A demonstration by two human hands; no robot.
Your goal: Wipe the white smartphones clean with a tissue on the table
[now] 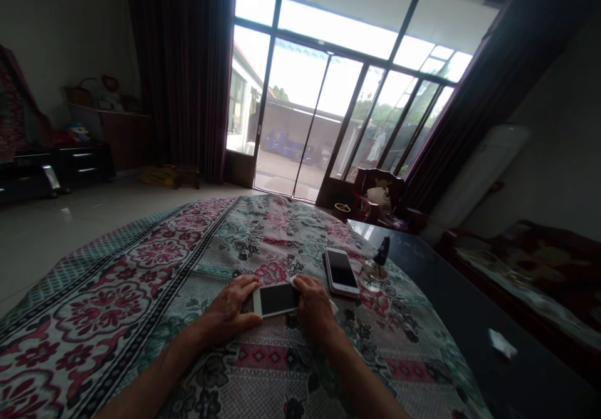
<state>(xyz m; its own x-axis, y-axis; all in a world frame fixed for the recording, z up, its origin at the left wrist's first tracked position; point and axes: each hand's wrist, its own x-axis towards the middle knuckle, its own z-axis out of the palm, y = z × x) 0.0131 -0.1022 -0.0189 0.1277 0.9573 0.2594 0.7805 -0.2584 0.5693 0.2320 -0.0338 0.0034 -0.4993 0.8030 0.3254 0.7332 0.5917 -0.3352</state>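
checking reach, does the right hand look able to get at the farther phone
Likely yes: the farther phone lies beside the right hand, nothing apparently blocking it, though that hand partly covers the nearer phone.

Cloth (162, 253): woven textile, matt, textured. Held phone (277, 299): smooth casing, smooth flat screen. Second phone (342, 270): smooth rim, glassy screen. Bottle (374, 276): transparent, shiny; glass or plastic indeterminable. Floor (28, 228): smooth, glossy. Curtain (181, 74): matt, pleated fabric.
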